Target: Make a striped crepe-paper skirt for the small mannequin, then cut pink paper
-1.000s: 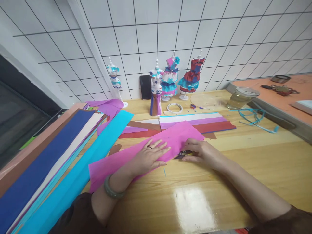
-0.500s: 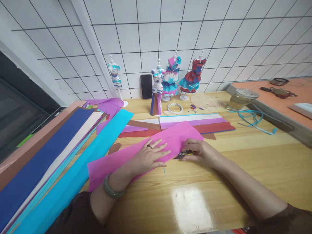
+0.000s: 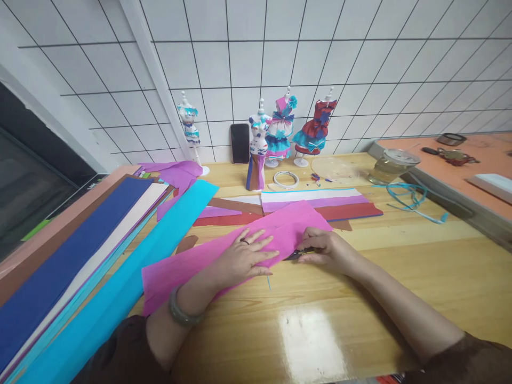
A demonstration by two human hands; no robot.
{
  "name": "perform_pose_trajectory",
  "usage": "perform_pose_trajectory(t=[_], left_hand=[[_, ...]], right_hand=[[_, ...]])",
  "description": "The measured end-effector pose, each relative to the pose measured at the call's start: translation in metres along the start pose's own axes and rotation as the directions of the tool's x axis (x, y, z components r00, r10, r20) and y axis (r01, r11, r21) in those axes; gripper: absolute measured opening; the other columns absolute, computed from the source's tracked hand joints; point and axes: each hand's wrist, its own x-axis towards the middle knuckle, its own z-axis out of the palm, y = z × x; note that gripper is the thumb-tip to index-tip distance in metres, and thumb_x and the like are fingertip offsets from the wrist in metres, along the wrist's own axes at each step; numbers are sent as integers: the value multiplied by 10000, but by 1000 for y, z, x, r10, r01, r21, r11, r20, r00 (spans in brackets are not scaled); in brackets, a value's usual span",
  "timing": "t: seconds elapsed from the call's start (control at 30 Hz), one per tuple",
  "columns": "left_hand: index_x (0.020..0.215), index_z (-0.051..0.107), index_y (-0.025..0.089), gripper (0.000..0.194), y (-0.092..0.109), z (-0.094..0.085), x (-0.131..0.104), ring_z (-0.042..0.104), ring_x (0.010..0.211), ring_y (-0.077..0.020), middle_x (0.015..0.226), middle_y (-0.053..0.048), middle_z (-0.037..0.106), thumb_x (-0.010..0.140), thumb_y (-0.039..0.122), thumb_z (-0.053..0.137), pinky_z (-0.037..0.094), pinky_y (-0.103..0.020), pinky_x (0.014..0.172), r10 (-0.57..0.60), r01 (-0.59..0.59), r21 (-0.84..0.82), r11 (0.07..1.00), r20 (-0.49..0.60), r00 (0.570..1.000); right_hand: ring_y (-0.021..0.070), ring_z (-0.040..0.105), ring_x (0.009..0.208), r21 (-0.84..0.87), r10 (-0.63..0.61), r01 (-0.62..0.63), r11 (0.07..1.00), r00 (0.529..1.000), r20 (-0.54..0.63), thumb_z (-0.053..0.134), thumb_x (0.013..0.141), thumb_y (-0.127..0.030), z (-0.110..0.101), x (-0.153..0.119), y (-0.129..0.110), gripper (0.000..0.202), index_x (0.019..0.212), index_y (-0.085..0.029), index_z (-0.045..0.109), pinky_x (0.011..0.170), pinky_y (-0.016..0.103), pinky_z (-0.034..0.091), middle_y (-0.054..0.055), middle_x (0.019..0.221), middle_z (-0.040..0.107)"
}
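A long sheet of pink crepe paper lies slantwise on the wooden table in front of me. My left hand rests flat on it with the fingers spread, a ring and a bangle showing. At the sheet's lower right edge, my right hand is closed around dark scissors; the blades reach under the pink paper's edge and their tips are partly hidden. A thin blue strip lies just below my left hand.
Long folded coloured papers fill the left side. Layered strips lie behind the pink sheet. Small dressed mannequins, a phone and a tape roll stand or lie near the wall. A lidded cup and blue cord are at right.
The view has shifted slightly. Both hands, the scissors and the pink sheet keep nearly the same places relative to each other.
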Motion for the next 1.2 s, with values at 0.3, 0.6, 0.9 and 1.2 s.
perform_pose_trajectory(t=[0.3, 0.6, 0.9, 1.2], left_hand=[[1308, 423, 350, 507, -3, 4, 1, 171, 1372, -232, 1451, -3, 312, 853, 568, 370, 60, -475, 1114, 0, -1, 37, 999, 4, 1000], [1319, 405, 358, 511, -4, 5, 0, 165, 1373, -228, 1455, 0, 308, 857, 572, 351, 47, -470, 1115, 10, -10, 36, 999, -3, 1000], [1328, 392, 352, 523, 0, 0, 0, 119, 1383, -218, 1477, 6, 253, 868, 584, 301, 27, -452, 1118, -13, 12, 26, 1000, 45, 999], [1348, 359, 344, 560, 0, 1, 0, 137, 1380, -216, 1471, -2, 267, 854, 602, 312, 53, -440, 1117, -12, 11, 29, 1000, 37, 999]], right_hand=[[145, 564, 688, -30, -12, 12, 999, 1000, -5, 591, 788, -487, 1, 0, 4, 336, 871, -181, 703, 628, 254, 426, 56, 773, 592], [145, 560, 707, -55, -1, 2, 999, 1000, 24, 591, 794, -474, -1, -1, -8, 329, 933, -196, 701, 642, 250, 420, 57, 795, 584], [143, 551, 703, -75, -20, 21, 997, 1000, 18, 589, 804, -457, 7, 1, -9, 330, 948, -178, 688, 637, 251, 408, 54, 786, 570], [135, 545, 661, -81, -15, 14, 997, 1000, -14, 589, 806, -446, 9, 2, -12, 317, 898, -160, 691, 601, 246, 399, 47, 749, 558]])
